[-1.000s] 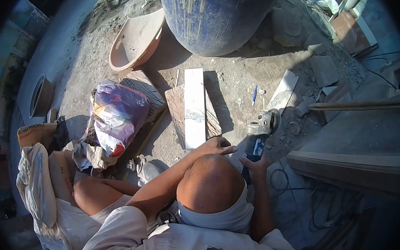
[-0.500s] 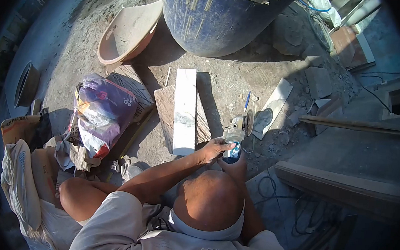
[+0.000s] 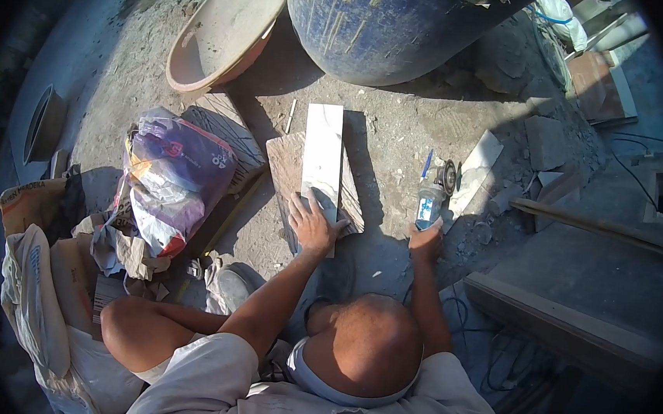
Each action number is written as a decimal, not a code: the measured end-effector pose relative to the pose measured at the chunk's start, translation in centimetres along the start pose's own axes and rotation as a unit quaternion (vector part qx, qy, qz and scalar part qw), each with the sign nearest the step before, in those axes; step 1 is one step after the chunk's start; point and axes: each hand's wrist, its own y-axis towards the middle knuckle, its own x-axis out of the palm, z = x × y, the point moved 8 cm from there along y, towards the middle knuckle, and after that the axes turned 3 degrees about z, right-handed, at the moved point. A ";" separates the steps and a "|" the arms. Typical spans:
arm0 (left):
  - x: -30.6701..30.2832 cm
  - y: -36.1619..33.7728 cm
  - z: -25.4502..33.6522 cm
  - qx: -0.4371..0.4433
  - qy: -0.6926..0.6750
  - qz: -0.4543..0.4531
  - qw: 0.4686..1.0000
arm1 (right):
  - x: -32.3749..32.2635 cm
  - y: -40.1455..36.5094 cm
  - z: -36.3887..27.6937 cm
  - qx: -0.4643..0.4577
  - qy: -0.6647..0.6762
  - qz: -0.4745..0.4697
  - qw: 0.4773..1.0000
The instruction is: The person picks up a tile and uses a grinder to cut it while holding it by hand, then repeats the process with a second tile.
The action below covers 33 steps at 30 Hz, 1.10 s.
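A white marbled tile strip lies lengthwise over a brown patterned tile on the ground. My left hand rests on the near part of the strip, fingers spread. My right hand is wrapped round the rear end of an angle grinder, whose disc points away from me. A blue pen lies just beyond the grinder, and another pale tile piece is to the right of the disc.
A big blue barrel stands ahead, with a pale basin to its left. Plastic and paper bags lie at left. A wooden frame, a stick and cables are at right.
My left hand has left the grinder and moved left onto the white strip. My right hand has moved right with the grinder, now lower beside the pale tile piece. The view has shifted slightly.
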 end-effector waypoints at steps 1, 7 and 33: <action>0.5 -0.1 0.1 0.010 -0.025 -0.002 1.000 | 0.4 0.9 0.3 0.003 -0.025 0.025 0.999; 0.0 0.8 -0.5 -0.028 -0.061 -0.067 0.996 | 2.9 2.5 1.0 0.030 -0.059 0.017 0.998; -13.8 1.9 -0.9 -0.206 -0.656 -0.263 0.677 | 4.3 1.2 0.0 -0.018 -0.069 -0.029 0.997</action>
